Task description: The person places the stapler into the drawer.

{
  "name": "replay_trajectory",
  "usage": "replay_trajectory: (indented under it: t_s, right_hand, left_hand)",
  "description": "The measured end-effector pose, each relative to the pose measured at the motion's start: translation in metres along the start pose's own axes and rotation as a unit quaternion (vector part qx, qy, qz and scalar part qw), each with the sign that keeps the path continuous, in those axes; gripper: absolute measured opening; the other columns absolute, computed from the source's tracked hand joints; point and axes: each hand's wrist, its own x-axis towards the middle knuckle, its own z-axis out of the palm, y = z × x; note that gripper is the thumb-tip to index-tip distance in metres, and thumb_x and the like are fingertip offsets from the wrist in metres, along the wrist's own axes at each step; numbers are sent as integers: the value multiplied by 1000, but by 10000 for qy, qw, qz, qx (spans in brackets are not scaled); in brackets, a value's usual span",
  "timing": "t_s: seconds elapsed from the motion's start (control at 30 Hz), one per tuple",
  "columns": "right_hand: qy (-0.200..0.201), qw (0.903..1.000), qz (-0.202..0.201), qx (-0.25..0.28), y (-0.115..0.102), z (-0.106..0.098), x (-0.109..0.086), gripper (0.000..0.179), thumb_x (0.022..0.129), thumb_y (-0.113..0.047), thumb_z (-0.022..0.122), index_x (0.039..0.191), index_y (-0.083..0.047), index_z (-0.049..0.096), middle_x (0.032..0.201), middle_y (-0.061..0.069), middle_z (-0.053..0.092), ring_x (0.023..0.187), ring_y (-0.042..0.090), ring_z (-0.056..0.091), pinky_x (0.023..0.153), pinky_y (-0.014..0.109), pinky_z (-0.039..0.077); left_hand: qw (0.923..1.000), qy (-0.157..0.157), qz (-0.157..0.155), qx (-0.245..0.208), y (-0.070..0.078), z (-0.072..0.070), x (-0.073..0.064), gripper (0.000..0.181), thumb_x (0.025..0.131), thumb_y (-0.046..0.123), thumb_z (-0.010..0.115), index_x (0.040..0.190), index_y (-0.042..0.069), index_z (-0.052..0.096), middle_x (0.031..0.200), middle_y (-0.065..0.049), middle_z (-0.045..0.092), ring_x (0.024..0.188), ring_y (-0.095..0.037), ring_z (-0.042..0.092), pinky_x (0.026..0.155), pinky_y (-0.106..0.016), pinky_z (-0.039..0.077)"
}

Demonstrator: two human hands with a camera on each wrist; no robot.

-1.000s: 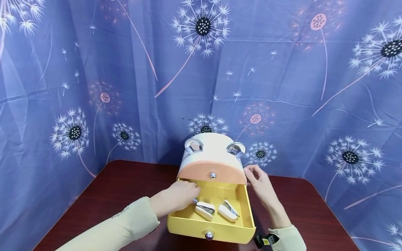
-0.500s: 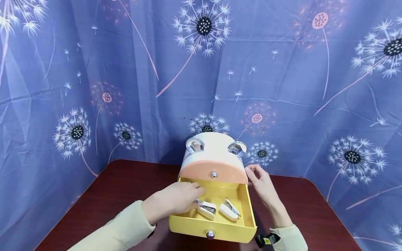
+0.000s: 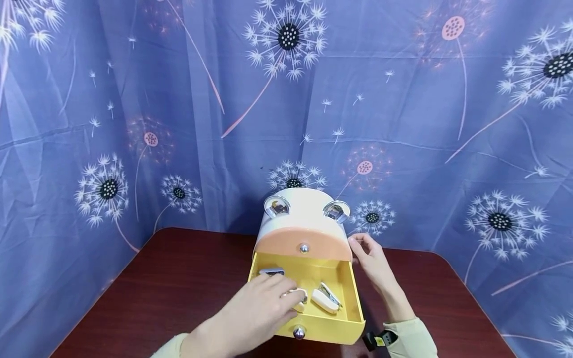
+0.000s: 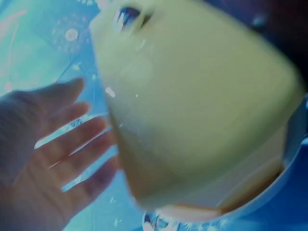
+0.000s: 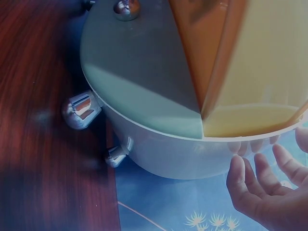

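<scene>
A small white cabinet (image 3: 309,201) stands on the table with its yellow drawer (image 3: 329,330) pulled out. My left hand (image 3: 250,313) hangs over the drawer's front left part, fingers spread and holding nothing in the left wrist view. Beneath its fingertips, a white stapler (image 3: 302,301) is partly covered. Another white stapler (image 3: 326,299) lies to the right in the drawer, while a grey-blue stapler (image 3: 272,271) lies at the back left. At the cabinet's right side is my right hand (image 3: 375,266), its loosely bent fingertips right at the white wall.
Above the open drawer is a closed peach drawer (image 3: 279,243) with a round silver knob (image 3: 304,247). Two chrome, eye-like fittings (image 3: 277,206) stick out on top. A dark red wooden table (image 3: 192,268) bears it, and a blue dandelion-print curtain (image 3: 224,164) hangs behind.
My left hand has drawn back from the drawer's rear left corner toward its front, uncovering the grey-blue stapler there. The right hand has stayed at the cabinet's side.
</scene>
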Motion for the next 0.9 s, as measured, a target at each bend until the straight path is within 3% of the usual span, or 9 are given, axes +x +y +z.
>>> replay_trajectory:
  t_s: [0.2, 0.43, 0.67, 0.9]
  right_hand:
    - [11, 10000, -19, 23, 0, 1, 0, 26, 87, -27, 55, 98, -3, 54, 88, 12, 52, 67, 15, 51, 59, 33, 46]
    - [42, 10000, -15, 7, 0, 1, 0, 27, 87, -27, 54, 98, -3, 54, 87, 12, 53, 70, 15, 51, 59, 33, 47]
    - [52, 10000, 30, 5, 1, 0, -1, 28, 86, -29, 55, 98, -4, 54, 88, 12, 53, 69, 15, 51, 60, 36, 47]
    - [42, 10000, 60, -28, 2, 0, -1, 28, 86, -30, 54, 99, -5, 54, 87, 12, 52, 67, 16, 51, 59, 34, 47]
  left_hand:
    - [9982, 572, 191, -4, 18, 13, -13, 15, 83, 30, 56, 91, 18, 57, 86, 7, 51, 82, -10, 50, 67, -23, 39]
    - [9976, 582, 381, 3, 26, 30, -23, 21, 92, 32, 41, 90, 18, 57, 76, 9, 48, 67, -5, 48, 58, -16, 38]
    - [9992, 354, -98, -131, 33, 42, -30, 9, 83, 26, 58, 87, 18, 58, 68, 11, 51, 60, -4, 48, 52, -15, 37]
    - [9980, 535, -224, -254, 35, 50, -32, 8, 82, 22, 59, 85, 17, 54, 66, 12, 49, 58, -1, 48, 52, -12, 37]
